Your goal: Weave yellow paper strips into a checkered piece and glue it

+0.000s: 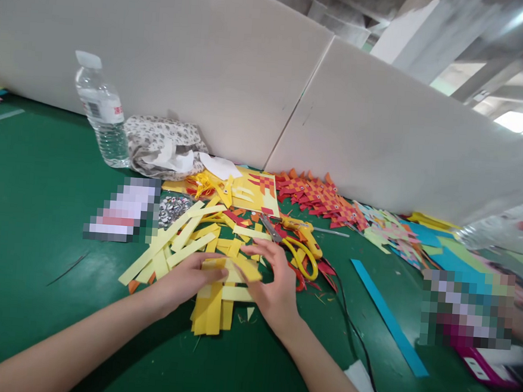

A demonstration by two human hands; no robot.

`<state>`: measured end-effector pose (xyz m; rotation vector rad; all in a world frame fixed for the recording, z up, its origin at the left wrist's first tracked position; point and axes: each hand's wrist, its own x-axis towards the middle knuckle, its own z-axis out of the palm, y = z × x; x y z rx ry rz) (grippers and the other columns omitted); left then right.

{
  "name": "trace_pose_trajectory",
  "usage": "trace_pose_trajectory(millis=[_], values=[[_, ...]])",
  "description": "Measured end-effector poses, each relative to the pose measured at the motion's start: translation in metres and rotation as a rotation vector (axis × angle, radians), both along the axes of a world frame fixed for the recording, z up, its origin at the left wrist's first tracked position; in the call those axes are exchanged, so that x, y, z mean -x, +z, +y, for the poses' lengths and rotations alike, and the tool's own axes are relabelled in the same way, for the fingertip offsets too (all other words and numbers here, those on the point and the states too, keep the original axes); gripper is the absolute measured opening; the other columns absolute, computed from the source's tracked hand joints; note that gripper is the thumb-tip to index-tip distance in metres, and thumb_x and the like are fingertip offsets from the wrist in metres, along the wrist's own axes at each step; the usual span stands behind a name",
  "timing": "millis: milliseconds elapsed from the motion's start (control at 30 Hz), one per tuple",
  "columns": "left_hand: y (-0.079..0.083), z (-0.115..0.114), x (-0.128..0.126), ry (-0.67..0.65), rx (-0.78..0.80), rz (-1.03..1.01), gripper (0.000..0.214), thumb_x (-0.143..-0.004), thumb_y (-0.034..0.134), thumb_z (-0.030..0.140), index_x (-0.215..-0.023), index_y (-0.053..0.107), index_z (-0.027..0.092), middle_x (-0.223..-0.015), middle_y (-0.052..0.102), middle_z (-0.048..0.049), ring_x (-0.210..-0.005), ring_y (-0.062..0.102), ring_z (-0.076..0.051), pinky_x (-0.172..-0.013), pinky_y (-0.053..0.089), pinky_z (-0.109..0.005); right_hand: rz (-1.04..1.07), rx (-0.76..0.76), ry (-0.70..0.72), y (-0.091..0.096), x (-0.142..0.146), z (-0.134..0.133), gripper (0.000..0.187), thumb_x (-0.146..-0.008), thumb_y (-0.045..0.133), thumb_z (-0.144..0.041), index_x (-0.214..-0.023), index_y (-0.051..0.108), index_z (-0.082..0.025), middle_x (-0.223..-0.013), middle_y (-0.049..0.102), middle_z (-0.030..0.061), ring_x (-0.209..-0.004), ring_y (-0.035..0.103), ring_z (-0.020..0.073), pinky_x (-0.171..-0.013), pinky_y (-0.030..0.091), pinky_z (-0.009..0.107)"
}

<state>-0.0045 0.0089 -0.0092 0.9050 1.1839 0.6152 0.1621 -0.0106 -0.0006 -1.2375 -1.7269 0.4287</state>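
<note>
Both my hands are over a small woven piece of yellow paper strips (pixel 209 309), held just above the green table. My left hand (pixel 184 280) is closed, with its thumb pressing on top of the weave and its fingers behind. A darker yellow strip end (pixel 251 270) sticks out towards my right hand (pixel 277 284). The right fingers are curved and apart from the thumb, beside that end; the thumb tip is partly hidden by it. Pale yellow strips (pixel 159 254) lie loose by the left hand. Scissors with yellow handles (pixel 304 259) lie beyond the right hand.
A water bottle (pixel 101 113) and a patterned cloth bag (pixel 167 138) stand by the grey partition (pixel 186 53). Red-orange woven paper fish (pixel 319 197) lie along it. A yellow glue gun (pixel 308 235) trails a black cable (pixel 351 322). A blue strip (pixel 387 315) lies right.
</note>
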Motion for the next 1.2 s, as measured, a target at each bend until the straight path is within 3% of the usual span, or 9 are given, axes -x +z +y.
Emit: trace_pose_trajectory(millis=[100, 200, 433, 900, 1033, 1200], values=[[-0.001, -0.002, -0.001, -0.045, -0.057, 0.043, 0.048, -0.061, 0.07, 0.04, -0.103, 0.061, 0.017, -0.099, 0.068, -0.0076, -0.099, 0.06, -0.026, -0.082, 0.044, -0.032, 0.113, 0.085, -0.036, -0.001, 0.002, 0.001, 0.027, -0.077, 0.061, -0.023, -0.102, 0.05, -0.022, -0.081, 0.068, 0.0022, -0.08, 0.066, 0.0168, -0.081, 0.049, 0.033], [0.0, -0.004, 0.0, -0.03, -0.07, 0.054, 0.048, -0.06, 0.071, 0.046, -0.1, 0.062, 0.02, -0.105, 0.066, -0.0073, -0.104, 0.057, -0.027, -0.086, 0.041, -0.032, 0.247, 0.176, -0.104, -0.003, 0.003, 0.005, 0.031, -0.071, 0.068, -0.027, -0.096, 0.051, -0.021, -0.073, 0.066, -0.0002, -0.071, 0.065, 0.0157, -0.072, 0.051, 0.03], [0.007, -0.007, 0.0, -0.03, 0.01, 0.07, 0.046, -0.054, 0.074, 0.049, -0.091, 0.063, 0.023, -0.1, 0.067, -0.005, -0.102, 0.057, -0.027, -0.08, 0.043, -0.031, 0.515, 0.331, -0.063, -0.001, -0.002, 0.014, 0.043, -0.062, 0.074, -0.028, -0.096, 0.05, -0.02, -0.069, 0.066, -0.0012, -0.068, 0.064, 0.0154, -0.069, 0.052, 0.03], [0.006, -0.007, 0.002, -0.025, 0.082, 0.001, 0.05, -0.055, 0.075, 0.046, -0.096, 0.06, 0.021, -0.096, 0.07, -0.0063, -0.095, 0.062, -0.026, -0.073, 0.046, -0.03, 0.51, 0.433, 0.018, -0.004, -0.003, 0.016, 0.04, -0.067, 0.07, -0.037, -0.096, 0.049, -0.021, -0.074, 0.063, -0.0002, -0.072, 0.063, 0.015, -0.07, 0.051, 0.029], [0.009, -0.005, 0.0, 0.034, 0.143, -0.084, 0.05, -0.058, 0.076, 0.041, -0.099, 0.057, 0.019, -0.093, 0.071, -0.007, -0.089, 0.065, -0.025, -0.072, 0.049, -0.031, 0.428, 0.3, -0.038, 0.003, -0.007, 0.013, 0.026, -0.077, 0.059, -0.038, -0.095, 0.052, -0.02, -0.078, 0.064, 0.0028, -0.075, 0.063, 0.0165, -0.072, 0.051, 0.032], [0.012, -0.003, -0.001, 0.099, 0.133, -0.114, 0.05, -0.059, 0.076, 0.039, -0.1, 0.056, 0.018, -0.089, 0.072, -0.0067, -0.087, 0.065, -0.024, -0.072, 0.05, -0.032, -0.116, -0.055, -0.022, 0.012, -0.01, 0.006, 0.01, -0.075, 0.06, -0.029, -0.08, 0.062, -0.021, -0.082, 0.063, 0.0048, -0.081, 0.059, 0.0197, -0.076, 0.048, 0.036]])
